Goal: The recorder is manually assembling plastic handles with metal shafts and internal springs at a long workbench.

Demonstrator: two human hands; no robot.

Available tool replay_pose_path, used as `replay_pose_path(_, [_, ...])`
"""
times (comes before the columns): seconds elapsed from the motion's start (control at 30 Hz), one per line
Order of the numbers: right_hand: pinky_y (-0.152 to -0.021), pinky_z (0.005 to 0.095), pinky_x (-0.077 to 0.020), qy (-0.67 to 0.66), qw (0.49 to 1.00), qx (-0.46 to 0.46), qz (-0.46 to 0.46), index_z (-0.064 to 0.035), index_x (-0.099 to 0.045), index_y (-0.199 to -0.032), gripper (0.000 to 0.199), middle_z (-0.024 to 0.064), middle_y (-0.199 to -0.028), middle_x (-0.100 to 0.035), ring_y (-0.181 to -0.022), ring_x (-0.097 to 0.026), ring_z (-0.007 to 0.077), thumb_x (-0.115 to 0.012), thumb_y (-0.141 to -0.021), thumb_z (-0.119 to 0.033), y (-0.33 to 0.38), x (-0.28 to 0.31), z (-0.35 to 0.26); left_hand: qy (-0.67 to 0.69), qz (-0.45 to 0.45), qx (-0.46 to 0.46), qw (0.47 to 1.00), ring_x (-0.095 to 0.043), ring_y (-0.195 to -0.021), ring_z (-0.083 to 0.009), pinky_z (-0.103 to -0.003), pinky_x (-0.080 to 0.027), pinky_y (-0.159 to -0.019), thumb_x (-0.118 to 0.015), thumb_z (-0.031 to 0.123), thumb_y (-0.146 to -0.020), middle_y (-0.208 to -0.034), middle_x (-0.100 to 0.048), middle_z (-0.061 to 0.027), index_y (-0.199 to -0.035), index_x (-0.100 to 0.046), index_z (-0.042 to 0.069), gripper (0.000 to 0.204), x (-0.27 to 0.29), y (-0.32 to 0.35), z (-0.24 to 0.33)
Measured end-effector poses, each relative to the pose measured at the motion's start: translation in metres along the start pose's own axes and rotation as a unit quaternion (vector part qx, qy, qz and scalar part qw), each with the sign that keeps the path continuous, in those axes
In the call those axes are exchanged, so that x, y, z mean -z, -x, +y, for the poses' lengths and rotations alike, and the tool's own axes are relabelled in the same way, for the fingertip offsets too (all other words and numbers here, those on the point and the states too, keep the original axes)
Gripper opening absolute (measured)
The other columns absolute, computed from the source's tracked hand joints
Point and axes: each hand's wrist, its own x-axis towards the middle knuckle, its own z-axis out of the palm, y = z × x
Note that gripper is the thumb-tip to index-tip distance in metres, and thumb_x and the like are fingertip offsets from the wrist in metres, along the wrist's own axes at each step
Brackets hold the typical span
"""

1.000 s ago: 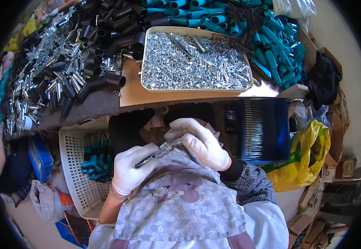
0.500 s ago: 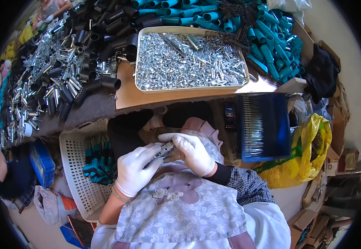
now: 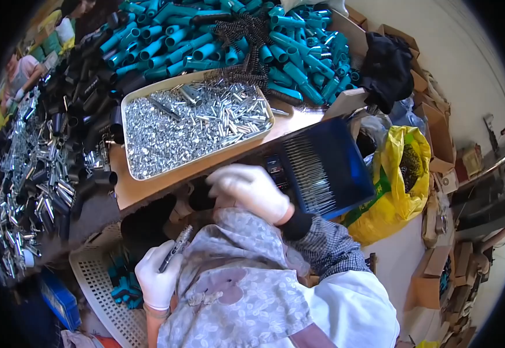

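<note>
In white gloves, both my hands are over my lap. My left hand (image 3: 157,275) is closed round a slim silver metal part (image 3: 178,248) with a dark strip along it. That part tilts up and to the right, and its exact kind does not show. Higher up, my right hand (image 3: 249,191) hovers near the table's front edge, apart from the left. Motion smears its fingers, so I cannot make out whether anything is in them. Beyond it stands a cream tray (image 3: 197,158) full of small shiny metal bits and short pins.
Teal tubes (image 3: 206,51) and black tubes (image 3: 95,87) are heaped behind and left of the tray. A blue bin (image 3: 354,168) with rows of thin metal rods sits at right, beside a yellow bag (image 3: 389,203). A white perforated basket (image 3: 93,278) holds teal parts at lower left.
My hands have parted: the left keeps the metal part and has moved down-left, while the right has let go and lifted toward the table. The view has turned and shifted.
</note>
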Motion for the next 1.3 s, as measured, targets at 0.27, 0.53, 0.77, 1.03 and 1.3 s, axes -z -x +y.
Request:
replay_pose_path(0.27, [-0.065, 0.022, -0.0484, 0.297, 0.85, 0.27, 0.342, 0.003, -0.073, -0.108, 0.018, 0.0029, -0.085, -0.07, -0.072, -0.06, 0.0069, -0.06, -0.098, -0.004, -0.042, 0.138, -0.043, 0.022, -0.004, 0.032, 0.999, -0.07, -0.074, -0.028, -0.034, -0.055, -0.07, -0.079, 0.003, -0.076, -0.085, -0.071, -0.0191, -0.101, -0.073, -0.004, 0.026, -0.003, 0.003, -0.004])
replay_pose_path(0.53, [-0.078, 0.0357, -0.0563, 0.507, 0.715, 0.396, 0.273, -0.0075, -0.076, -0.096, 0.011, 0.0106, -0.095, -0.073, -0.088, -0.071, 0.0301, -0.069, -0.089, -0.012, -0.135, 0.107, -0.095, 0.012, -0.012, 0.011, 1.0, -0.072, -0.08, -0.0325, -0.036, -0.056, -0.072, -0.079, 0.009, -0.078, -0.09, -0.072, -0.0195, -0.101, -0.074, -0.002, 0.026, 0.0, 0.0, 0.003])
replay_pose_path(0.77, [-0.077, 0.0434, -0.0504, 0.797, 0.45, 0.348, 0.204, -0.0139, -0.075, -0.095, 0.018, 0.0107, -0.1, -0.066, -0.097, -0.063, 0.0312, -0.062, -0.083, -0.015, -0.255, 0.067, -0.121, -0.036, 0.025, -0.052, 0.998, -0.069, -0.073, -0.0339, -0.037, -0.055, -0.066, -0.078, 0.008, -0.078, -0.086, -0.071, -0.0177, -0.099, -0.074, 0.0, 0.023, 0.008, -0.001, 0.004])
replay_pose_path(1.03, [-0.086, 0.0465, -0.055, 0.5, 0.715, 0.457, 0.174, -0.0025, -0.063, -0.118, 0.044, 0.0238, -0.103, -0.071, -0.099, -0.068, 0.0416, -0.075, -0.085, -0.029, -0.236, 0.055, -0.184, -0.018, 0.011, -0.035, 0.999, -0.069, -0.072, -0.032, -0.037, -0.054, -0.065, -0.078, 0.009, -0.078, -0.084, -0.07, -0.0162, -0.098, -0.074, 0.002, 0.022, 0.016, -0.01, -0.005])
replay_pose_path(1.3, [-0.067, 0.032, -0.0498, 0.297, 0.939, 0.15, -0.09, -0.0017, -0.051, -0.142, 0.047, 0.0086, -0.089, -0.062, -0.073, -0.058, 0.0148, -0.058, -0.097, -0.013, -0.081, -0.042, -0.094, -0.019, 0.026, 0.001, 0.999, -0.07, -0.075, -0.0319, -0.037, -0.055, -0.068, -0.079, 0.012, -0.078, -0.084, -0.07, -0.0165, -0.099, -0.074, 0.001, 0.024, 0.028, -0.022, -0.005])
